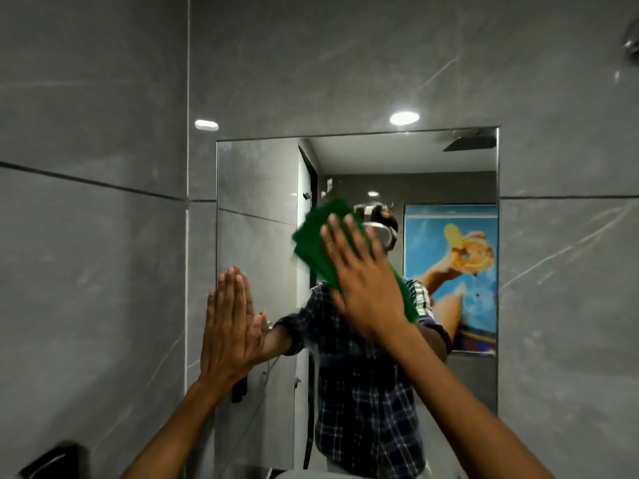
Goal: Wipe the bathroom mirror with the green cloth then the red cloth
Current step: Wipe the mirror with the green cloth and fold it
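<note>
A: Well, what's the biggest thing there?

B: The grey tiled wall (93,236). Set into it is the mirror (262,174), and I'll place everything else by that.

A: What shows in the mirror?

B: A person in a dark checked shirt (359,392), a bright poster (453,271) along the mirror's right side, and a pale door (304,236) left of its middle. The red cloth isn't visible anywhere.

A: And the hands?

B: The right hand (363,285) lies flat near the mirror's centre, fingers spread, palm pressing the green cloth (321,240) against the glass. It is pushing rather than gripping; the cloth sticks out above and to the left of the fingers, slightly blurred. The left hand (228,326) is flat too, fingers together and pointing up, empty, resting on the mirror's left edge and meeting its own reflection.

A: Anything in the way?

B: The right hand and cloth cover the middle of the mirror. Below the mirror's lower left corner sits a dark fixture (52,461); above its upper right, a chrome fitting (631,46) on the wall.
</note>
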